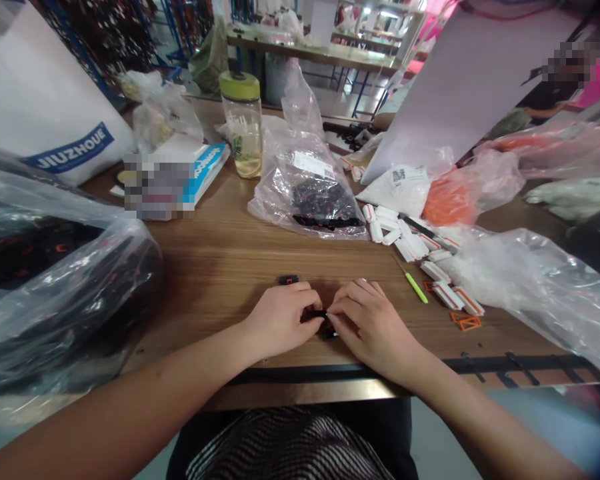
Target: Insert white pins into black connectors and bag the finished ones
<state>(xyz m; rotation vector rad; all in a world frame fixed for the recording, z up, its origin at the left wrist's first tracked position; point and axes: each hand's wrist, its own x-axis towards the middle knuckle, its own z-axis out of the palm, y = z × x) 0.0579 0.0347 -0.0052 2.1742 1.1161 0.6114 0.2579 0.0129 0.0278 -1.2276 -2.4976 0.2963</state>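
Observation:
My left hand [280, 317] and my right hand [370, 320] meet near the front edge of the wooden table [220, 267]. Both pinch a small black plastic part [324, 323] between their fingertips, mostly hidden by the fingers. Another small black part with a red mark [288, 280] lies just beyond my left hand. A green-handled tool [413, 283] lies on the table to the right of my right hand.
A clear bag of black parts [310, 193] sits ahead. White and orange clips [445, 280] lie scattered right, beside plastic bags [530, 287]. A big bag of black items [55, 280] fills the left. A bottle [243, 123] and box [200, 170] stand behind.

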